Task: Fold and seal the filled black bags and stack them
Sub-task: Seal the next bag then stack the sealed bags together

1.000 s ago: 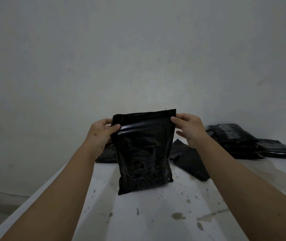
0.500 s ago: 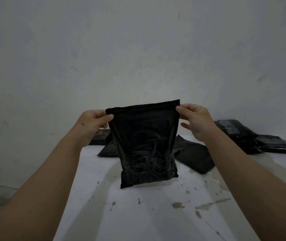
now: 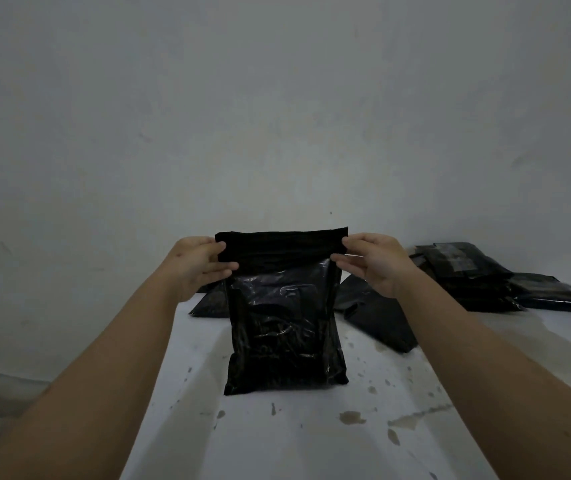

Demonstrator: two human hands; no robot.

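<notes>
1. Black bag (image 3: 286, 327): stands upright on its bottom edge on the counter (image 3: 312, 441), between the two hands, its top flap folded over toward the viewer as a dull band above the shiny filled body.
2. Counter: white, stained and speckled, below and beyond the fingers; a pale wall (image 3: 277, 116) rises behind it.
3. Stack of sealed bags (image 3: 478, 275): lies flat, well to the right of the right hand and apart from it.
4. Loose bag (image 3: 377, 318): lies flat just behind the held bag, below the right hand, partly hidden by it.
5. Another dark bag (image 3: 209, 304): below the left hand, mostly hidden.
6. Left hand (image 3: 195, 263): fingers pinch the folded flap's left end.
7. Right hand (image 3: 374, 261): fingers pinch the flap's right end.
</notes>
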